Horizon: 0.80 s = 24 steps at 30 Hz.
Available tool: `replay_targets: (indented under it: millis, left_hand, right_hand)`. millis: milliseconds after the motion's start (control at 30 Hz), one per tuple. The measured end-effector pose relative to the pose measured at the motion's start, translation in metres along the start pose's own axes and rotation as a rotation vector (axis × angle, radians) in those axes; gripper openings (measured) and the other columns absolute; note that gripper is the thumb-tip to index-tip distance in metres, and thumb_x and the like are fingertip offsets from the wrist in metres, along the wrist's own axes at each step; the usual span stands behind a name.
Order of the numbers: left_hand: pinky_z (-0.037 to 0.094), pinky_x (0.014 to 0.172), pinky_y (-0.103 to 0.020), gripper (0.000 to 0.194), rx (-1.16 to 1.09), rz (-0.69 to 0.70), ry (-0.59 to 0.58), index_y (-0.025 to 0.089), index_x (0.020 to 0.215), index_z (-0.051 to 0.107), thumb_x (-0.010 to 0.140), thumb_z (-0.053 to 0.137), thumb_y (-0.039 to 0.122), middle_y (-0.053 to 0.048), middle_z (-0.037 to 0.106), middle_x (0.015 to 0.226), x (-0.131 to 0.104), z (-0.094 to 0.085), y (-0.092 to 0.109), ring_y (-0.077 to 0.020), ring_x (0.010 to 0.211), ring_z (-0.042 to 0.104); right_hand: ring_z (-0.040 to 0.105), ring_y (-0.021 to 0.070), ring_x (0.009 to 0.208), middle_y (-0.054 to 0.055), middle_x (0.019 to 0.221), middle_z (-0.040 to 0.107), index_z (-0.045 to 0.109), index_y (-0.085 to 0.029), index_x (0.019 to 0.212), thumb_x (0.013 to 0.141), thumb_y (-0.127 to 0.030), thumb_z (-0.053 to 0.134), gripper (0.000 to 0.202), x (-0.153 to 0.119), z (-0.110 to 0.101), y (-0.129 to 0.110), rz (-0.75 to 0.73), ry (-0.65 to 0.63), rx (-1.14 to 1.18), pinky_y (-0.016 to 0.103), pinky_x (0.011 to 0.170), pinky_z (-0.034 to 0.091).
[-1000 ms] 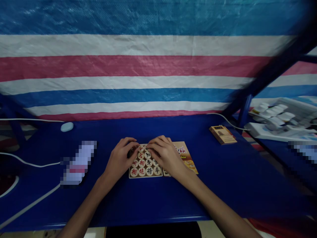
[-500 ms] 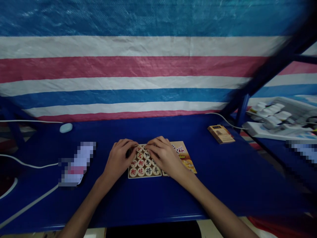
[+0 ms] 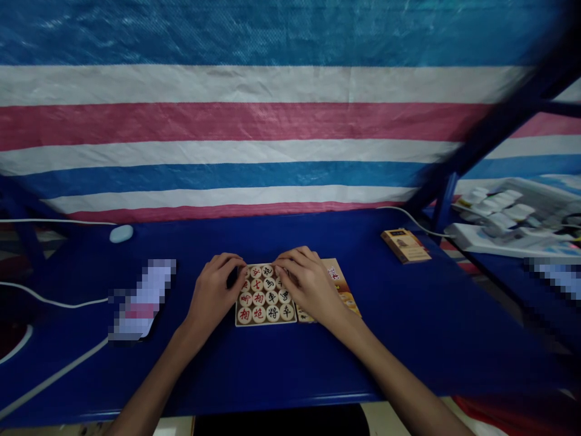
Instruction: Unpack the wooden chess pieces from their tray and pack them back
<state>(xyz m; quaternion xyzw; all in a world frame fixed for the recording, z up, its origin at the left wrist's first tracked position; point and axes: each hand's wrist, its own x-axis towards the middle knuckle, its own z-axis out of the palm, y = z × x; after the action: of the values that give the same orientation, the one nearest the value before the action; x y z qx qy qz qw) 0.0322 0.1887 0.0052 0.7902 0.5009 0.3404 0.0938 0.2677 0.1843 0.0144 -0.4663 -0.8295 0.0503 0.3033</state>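
**Left hand [image 3: 213, 289] and right hand [image 3: 309, 280] at the far corners of a tray [image 3: 265, 325]**

From my remote seat, furthest left I see a pale oval case [image 3: 121, 234] and, nearer, a phone [image 3: 143, 303] with its screen pixelated, both on the blue table [image 3: 272, 369]. Next comes the left hand, fingers half-curled at the tray's far left corner, a gap showing between thumb and forefinger; I can't tell whether the tips grip anything. The tray lies flat between the hands, filled with round pieces [image 3: 259, 313] marked in red and black. The right hand arches over its far right corner, fingers loosely bent; whether they pinch a piece, I can't tell. Partly beneath that hand lies a printed box [image 3: 347, 295]. Well apart, further right, sits a small tan box [image 3: 405, 246].
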Motion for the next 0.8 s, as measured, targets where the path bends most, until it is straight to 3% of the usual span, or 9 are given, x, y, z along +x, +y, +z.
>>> replay_targets:
  millis: [167,333,467,533,633,700,800]
  left_hand:
    - [0.052,0.093,-0.041,0.012,-0.010,0.007,0.034,0.024,0.104,0.068,0.098,0.058,0.025,-0.003,0.069,0.109,-0.001,0.000,-0.002,-0.0204,0.102,0.065]
    - [0.051,0.097,-0.041,0.014,-0.025,0.023,0.125,0.024,0.106,0.069,0.098,0.058,0.020,-0.003,0.068,0.114,-0.004,-0.007,0.005,-0.0198,0.107,0.065]
    - [0.052,0.095,-0.039,0.014,-0.045,0.022,0.262,0.023,0.104,0.069,0.096,0.060,0.016,-0.004,0.067,0.115,-0.025,-0.012,0.022,-0.0197,0.108,0.064]
    - [0.052,0.091,-0.038,0.009,-0.045,0.012,0.321,0.021,0.096,0.068,0.094,0.062,0.014,-0.004,0.068,0.107,-0.046,-0.014,0.030,-0.0194,0.103,0.064]
    - [0.051,0.081,-0.033,0.012,-0.056,0.021,0.293,0.019,0.086,0.063,0.092,0.062,0.008,-0.003,0.067,0.095,-0.082,-0.016,0.039,-0.0166,0.091,0.064]
    - [0.049,0.076,-0.031,0.014,-0.034,0.073,0.255,0.018,0.087,0.063,0.090,0.062,0.005,-0.002,0.067,0.089,-0.101,-0.017,0.045,-0.0148,0.084,0.063]
    - [0.048,0.071,-0.030,0.015,-0.058,0.151,0.204,0.018,0.090,0.065,0.089,0.061,0.003,-0.002,0.068,0.084,-0.113,-0.013,0.059,-0.0134,0.076,0.062]
  right_hand:
    - [0.059,0.0226,0.103,0.005,0.107,0.072,0.072,-0.021,0.106,0.103,-0.022,0.049,0.023,0.001,-0.004,0.000,-0.012,0.020,0.009,0.039,0.086,0.043]
    - [0.060,0.0231,0.106,0.006,0.111,0.071,0.069,-0.021,0.115,0.102,-0.021,0.048,0.024,-0.010,-0.010,-0.010,0.015,0.125,0.015,0.041,0.089,0.046]
    - [0.057,0.0249,0.122,0.008,0.130,0.065,0.061,-0.023,0.131,0.100,-0.019,0.050,0.033,-0.046,-0.012,-0.023,0.007,0.149,-0.054,0.045,0.101,0.046]
    - [0.045,0.0294,0.139,0.011,0.151,0.050,0.049,-0.022,0.147,0.099,-0.025,0.054,0.048,-0.071,-0.013,-0.026,0.069,0.125,-0.160,0.051,0.110,0.042]
    - [0.026,0.0362,0.151,0.011,0.164,0.032,0.033,-0.021,0.158,0.098,-0.036,0.055,0.065,-0.108,-0.018,-0.026,0.120,0.004,-0.304,0.059,0.116,0.034]
    - [0.027,0.0354,0.151,0.008,0.165,0.031,0.031,-0.024,0.159,0.098,-0.038,0.054,0.066,-0.129,-0.023,-0.024,0.095,-0.071,-0.341,0.058,0.116,0.034]
    - [0.041,0.0332,0.143,0.005,0.161,0.038,0.036,-0.030,0.156,0.096,-0.043,0.055,0.064,-0.151,-0.032,-0.018,0.111,-0.057,-0.348,0.054,0.108,0.042]
